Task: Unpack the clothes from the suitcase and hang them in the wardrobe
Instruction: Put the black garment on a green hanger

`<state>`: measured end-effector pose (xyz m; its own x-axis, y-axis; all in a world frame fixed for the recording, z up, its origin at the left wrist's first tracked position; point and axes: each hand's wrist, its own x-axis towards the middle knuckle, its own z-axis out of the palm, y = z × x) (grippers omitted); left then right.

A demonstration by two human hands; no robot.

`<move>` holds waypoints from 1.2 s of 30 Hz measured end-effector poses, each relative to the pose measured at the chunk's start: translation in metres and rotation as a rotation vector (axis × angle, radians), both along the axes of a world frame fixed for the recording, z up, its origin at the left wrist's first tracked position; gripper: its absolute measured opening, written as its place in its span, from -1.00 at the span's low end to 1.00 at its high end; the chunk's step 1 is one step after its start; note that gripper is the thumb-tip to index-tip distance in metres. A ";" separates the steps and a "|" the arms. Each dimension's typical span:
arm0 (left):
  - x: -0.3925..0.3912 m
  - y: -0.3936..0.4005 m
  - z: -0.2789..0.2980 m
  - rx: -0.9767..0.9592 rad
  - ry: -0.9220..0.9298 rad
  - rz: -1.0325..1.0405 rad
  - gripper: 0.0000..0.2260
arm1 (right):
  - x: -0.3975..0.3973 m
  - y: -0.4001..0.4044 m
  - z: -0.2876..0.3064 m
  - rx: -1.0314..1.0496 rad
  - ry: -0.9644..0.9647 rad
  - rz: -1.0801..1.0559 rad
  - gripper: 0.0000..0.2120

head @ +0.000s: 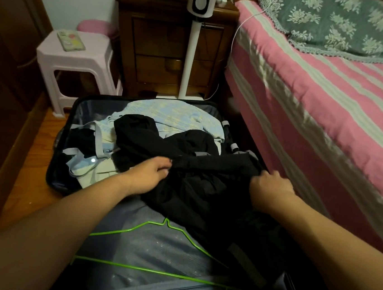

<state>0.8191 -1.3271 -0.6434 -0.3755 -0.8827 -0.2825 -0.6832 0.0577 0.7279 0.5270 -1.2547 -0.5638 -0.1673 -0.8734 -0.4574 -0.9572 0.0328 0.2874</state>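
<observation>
Hands, left hand (153,172) and right hand (270,182), each pinched the black garment (196,183) over the open suitcase (61,136), likely mid-unpacking; next it needed lifting toward a green hanger (153,230).

You've got one open suitcase (64,131), two green wire hangers (144,227) on its near half, one black garment (195,187), one pale blue checked garment (177,117). Two hands: left hand (152,172), right hand (272,184). One pink stool (76,62), one phone (71,41), one bed (320,99).
</observation>
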 end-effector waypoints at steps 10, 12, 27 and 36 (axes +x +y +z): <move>0.008 0.050 0.121 0.252 0.810 -0.193 -0.71 | 0.047 -0.031 -0.012 -0.375 -0.778 0.310 -0.43; 0.019 0.046 0.107 0.221 0.703 -0.011 -0.71 | 0.056 -0.037 -0.008 -0.469 -1.094 -0.089 -0.84; 0.059 0.102 -0.028 0.086 -0.711 -0.357 -0.65 | -0.005 -0.021 0.004 -0.411 -1.135 -0.782 -0.64; 0.050 0.117 -0.007 0.086 -0.727 -0.175 -0.92 | 0.001 0.005 0.006 -0.470 -1.164 -0.553 -0.74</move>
<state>0.8688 -1.2104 -0.6508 -0.2010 -0.7911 -0.5777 -0.9794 0.1732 0.1036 0.5275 -1.2496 -0.5582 -0.2676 -0.9294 -0.2542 -0.4661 0.3558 -0.8100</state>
